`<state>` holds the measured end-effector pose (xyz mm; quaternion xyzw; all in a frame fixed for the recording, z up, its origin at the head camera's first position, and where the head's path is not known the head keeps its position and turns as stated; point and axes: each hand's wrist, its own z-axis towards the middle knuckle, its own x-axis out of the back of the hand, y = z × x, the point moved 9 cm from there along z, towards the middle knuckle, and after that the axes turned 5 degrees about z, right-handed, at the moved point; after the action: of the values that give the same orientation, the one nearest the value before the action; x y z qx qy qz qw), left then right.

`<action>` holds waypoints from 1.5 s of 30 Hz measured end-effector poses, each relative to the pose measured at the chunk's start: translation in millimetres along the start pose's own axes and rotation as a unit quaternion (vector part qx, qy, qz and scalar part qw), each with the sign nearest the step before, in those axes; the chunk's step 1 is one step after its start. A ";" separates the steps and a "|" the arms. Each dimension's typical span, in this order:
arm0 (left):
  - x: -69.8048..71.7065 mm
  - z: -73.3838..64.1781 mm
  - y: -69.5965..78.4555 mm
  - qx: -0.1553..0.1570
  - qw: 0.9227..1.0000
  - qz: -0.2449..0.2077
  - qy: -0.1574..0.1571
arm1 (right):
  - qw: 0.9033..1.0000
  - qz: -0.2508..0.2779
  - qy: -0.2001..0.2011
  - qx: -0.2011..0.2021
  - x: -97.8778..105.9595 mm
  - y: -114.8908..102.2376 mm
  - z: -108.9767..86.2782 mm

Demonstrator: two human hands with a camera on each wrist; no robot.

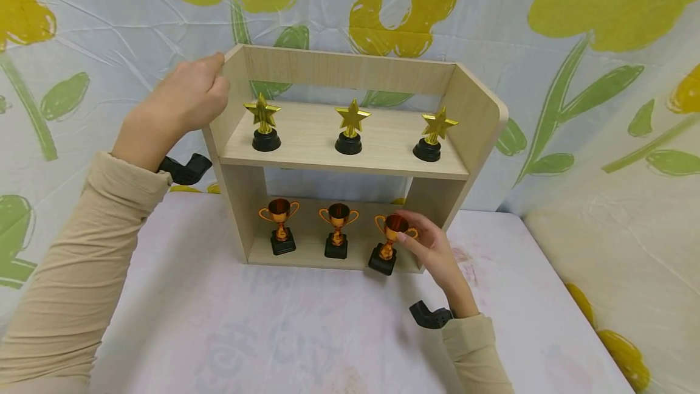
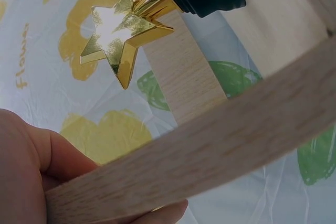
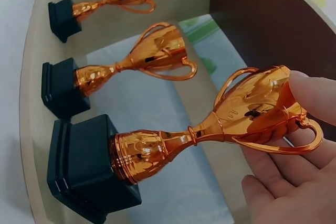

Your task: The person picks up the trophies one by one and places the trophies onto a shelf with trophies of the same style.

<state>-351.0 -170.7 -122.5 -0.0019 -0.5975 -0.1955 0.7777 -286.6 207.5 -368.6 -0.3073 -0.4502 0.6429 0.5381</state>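
Observation:
My left hand grips the upper left side panel of a pale wooden two-tier shelf, thumb and fingers on either side of its edge in the left wrist view. With my right hand I pinch the cup of a bronze-coloured trophy by its rim. Its black square base is tilted at the front right of the lower tier. Two matching trophies, one at left and one in the middle, stand upright on that tier.
Three gold star trophies, at left, middle and right, line the upper tier. The shelf stands on a white-covered table against a flower-printed cloth. Each wrist wears a black camera mount.

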 end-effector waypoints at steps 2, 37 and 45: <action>0.2 0.1 0.2 0.000 1.000 -0.001 0.001 | 1.000 -0.001 0.005 -0.003 1.5 2.1 0.1; -1.3 -0.7 -0.4 0.001 1.000 -0.003 -0.004 | 0.992 -0.089 0.074 -0.040 12.5 27.8 -0.1; -1.1 -1.4 -0.8 0.003 1.000 -0.004 -0.007 | 0.992 -0.084 0.074 -0.052 10.5 28.5 0.3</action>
<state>-350.2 -171.5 -124.2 0.0016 -0.6036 -0.1969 0.7726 -301.2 217.2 -393.5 -0.3426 -0.4660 0.5470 0.6053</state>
